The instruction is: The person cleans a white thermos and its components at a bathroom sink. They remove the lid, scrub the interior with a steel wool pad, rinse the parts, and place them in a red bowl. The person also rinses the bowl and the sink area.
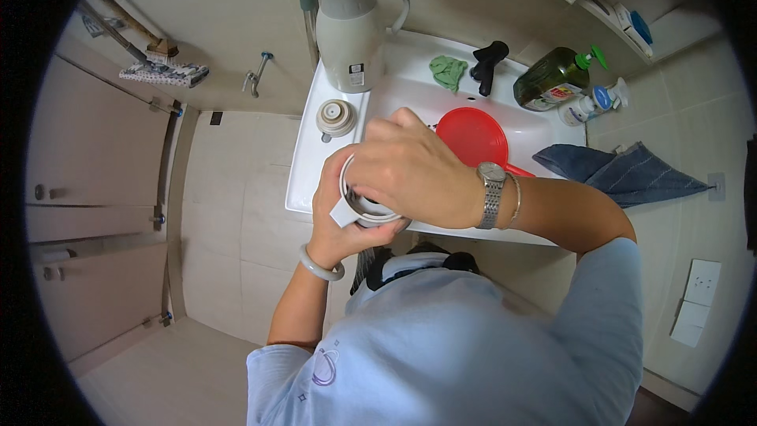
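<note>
My left hand (pixel 337 213) is wrapped around a white-rimmed flask (pixel 374 218) that has a pale tab jutting from its collar. It is held in front of the sink, with the mouth facing up towards me. My right hand (pixel 396 160) reaches over that mouth, fingers curled down at or inside the rim. Those fingertips are hidden, so whether they grip anything does not show. A beige round stopper or lid (pixel 335 117) sits on the left ledge of the white sink (pixel 298 183). Behind it stands a tall cream vacuum jug (pixel 352 29) with a grey lid.
In the basin lies a red plastic ladle (pixel 471 136). A green cloth (pixel 448 72) rests by the black faucet (pixel 489 66). At right are a green pump bottle (pixel 553 80), a white spray bottle (pixel 585 107) and a hanging blue towel (pixel 627 174). Mops (pixel 165 73) hang left.
</note>
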A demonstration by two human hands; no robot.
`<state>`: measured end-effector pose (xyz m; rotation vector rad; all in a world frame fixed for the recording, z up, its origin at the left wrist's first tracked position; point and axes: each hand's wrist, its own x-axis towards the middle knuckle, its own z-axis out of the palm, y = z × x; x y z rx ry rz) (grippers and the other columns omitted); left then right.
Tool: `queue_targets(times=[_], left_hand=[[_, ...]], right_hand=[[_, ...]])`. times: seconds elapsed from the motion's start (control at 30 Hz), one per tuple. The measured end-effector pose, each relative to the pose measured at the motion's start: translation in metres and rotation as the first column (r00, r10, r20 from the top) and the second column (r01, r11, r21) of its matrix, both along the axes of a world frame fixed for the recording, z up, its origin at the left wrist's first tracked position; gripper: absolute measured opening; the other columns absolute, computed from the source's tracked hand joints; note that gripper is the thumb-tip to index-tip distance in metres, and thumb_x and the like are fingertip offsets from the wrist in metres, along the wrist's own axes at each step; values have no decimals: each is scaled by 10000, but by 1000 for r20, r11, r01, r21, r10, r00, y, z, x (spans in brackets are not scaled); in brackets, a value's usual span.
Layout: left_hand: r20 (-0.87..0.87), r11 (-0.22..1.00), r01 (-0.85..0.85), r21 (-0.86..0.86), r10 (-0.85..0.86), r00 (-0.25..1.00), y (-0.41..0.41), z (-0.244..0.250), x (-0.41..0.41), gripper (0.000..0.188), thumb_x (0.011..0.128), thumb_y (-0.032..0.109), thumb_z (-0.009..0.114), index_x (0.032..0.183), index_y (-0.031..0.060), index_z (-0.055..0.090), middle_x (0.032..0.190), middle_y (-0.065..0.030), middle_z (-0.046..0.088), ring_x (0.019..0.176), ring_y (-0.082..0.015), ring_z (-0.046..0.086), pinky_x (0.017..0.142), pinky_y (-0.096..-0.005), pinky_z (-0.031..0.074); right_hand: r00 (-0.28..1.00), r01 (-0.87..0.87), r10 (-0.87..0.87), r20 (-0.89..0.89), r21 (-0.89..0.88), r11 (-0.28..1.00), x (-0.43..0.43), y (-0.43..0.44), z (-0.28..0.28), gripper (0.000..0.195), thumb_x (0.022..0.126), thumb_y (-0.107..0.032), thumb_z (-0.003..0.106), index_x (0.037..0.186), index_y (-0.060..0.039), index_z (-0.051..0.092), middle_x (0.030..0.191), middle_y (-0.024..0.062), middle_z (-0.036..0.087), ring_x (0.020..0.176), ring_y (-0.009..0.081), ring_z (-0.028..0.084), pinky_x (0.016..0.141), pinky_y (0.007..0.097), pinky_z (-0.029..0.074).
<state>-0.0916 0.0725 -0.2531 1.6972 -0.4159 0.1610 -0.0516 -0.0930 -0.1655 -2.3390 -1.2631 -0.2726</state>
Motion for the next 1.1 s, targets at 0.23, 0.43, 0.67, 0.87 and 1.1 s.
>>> queue_targets(times=[0.23,0.43,0.67,0.87,1.1], left_hand=[[-87,995,58,-75,-64,994,-3,1,-3,920,551,322,904,1310,13,484,1194,-125,601,1078,-236,624,926,-348,494],[-71,995,73,-62,-77,994,-2,1,0,902,547,338,893,1300,32,500,1156,-123,610,1064,-261,622,930,-358,485],[-36,994,104,-22,-105,994,-6,3,5,870,535,347,885,1271,46,531,1167,-137,616,1064,-296,621,928,-383,482],[8,997,71,-3,-71,997,-4,0,6,871,541,367,873,1272,41,530,1180,-142,619,1059,-328,619,932,-400,481],[53,991,88,100,-94,994,3,-2,11,942,533,385,886,1306,25,488,1198,-112,614,1094,-225,622,957,-354,484]], right_hand=[[944,-246,230,-236,-41,968,9,-8,15,69,824,-176,672,757,-162,683,790,-55,620,880,157,544,784,339,346],[860,-409,194,-472,-409,816,18,-15,46,81,829,-126,651,762,-154,687,821,-33,649,912,172,550,808,353,354],[838,-490,195,-509,-547,679,33,-16,60,84,792,-65,646,805,-137,687,854,-9,649,973,205,533,811,355,372],[804,-479,206,-557,-404,779,36,-24,54,55,834,-140,647,822,-91,668,814,75,643,903,270,567,729,411,485],[569,-453,109,-815,-201,868,31,-15,51,109,914,-160,593,865,-66,621,887,81,606,896,271,518,829,378,425]])
